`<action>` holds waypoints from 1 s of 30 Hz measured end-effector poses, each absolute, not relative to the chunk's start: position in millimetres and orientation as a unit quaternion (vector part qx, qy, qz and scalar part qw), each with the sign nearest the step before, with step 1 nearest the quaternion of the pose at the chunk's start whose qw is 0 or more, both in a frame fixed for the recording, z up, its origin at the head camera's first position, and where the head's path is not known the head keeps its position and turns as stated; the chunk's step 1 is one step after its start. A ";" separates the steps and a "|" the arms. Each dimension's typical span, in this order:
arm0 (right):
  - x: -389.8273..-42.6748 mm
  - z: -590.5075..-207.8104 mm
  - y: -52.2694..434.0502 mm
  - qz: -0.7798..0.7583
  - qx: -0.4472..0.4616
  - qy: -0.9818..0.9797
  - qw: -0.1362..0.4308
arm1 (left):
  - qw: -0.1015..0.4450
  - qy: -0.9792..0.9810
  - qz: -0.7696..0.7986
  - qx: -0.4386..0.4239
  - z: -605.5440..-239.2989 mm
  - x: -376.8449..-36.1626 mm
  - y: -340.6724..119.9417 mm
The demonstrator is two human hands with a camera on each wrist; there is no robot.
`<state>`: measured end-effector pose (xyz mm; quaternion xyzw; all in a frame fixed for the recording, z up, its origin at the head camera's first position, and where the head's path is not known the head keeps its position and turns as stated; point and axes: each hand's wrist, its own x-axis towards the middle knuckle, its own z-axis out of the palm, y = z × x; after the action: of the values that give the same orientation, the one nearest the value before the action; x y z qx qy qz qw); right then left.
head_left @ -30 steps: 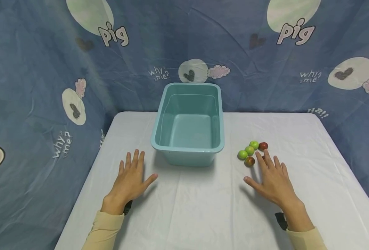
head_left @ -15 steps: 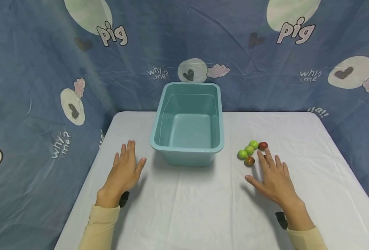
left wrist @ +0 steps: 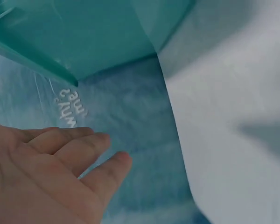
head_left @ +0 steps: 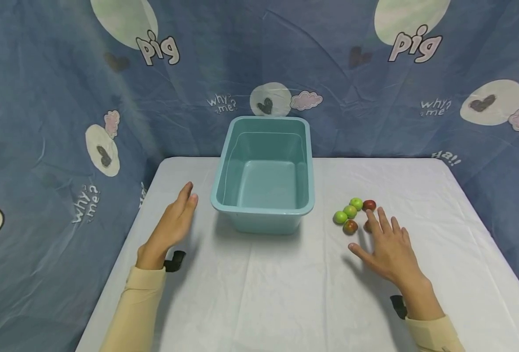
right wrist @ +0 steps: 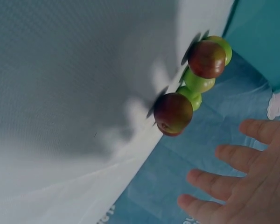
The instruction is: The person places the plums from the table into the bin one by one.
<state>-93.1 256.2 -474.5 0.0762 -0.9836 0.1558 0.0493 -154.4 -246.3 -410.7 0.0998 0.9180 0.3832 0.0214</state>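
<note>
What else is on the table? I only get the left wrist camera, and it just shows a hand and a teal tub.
Observer: Small round fruits, green and dark red, lie in a cluster to the right of the tub.
Operator: Is somebody holding them?
Observer: No. The right hand is open with its fingers spread, fingertips at the cluster; I cannot tell if they touch.
Operator: Is there fruit in the tub?
Observer: No, the head view shows its inside bare.
</note>
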 end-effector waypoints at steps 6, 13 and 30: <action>-93.0 -475.2 259.2 0.158 0.075 -0.983 0.051 | 0.044 0.897 0.425 0.109 -402.1 -168.6 -234.9; -95.4 -474.8 265.5 0.164 0.066 -0.984 0.031 | 0.109 0.839 0.513 0.145 -385.9 -188.8 -223.0; -111.3 -482.3 289.8 0.191 0.048 -0.980 -0.007 | 0.207 0.784 0.571 0.127 -385.7 -213.6 -216.2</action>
<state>-111.3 289.8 -482.3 0.0481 -0.9803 0.1912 -0.0074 -213.6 -216.2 -385.7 0.1269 0.7844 0.5708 0.2070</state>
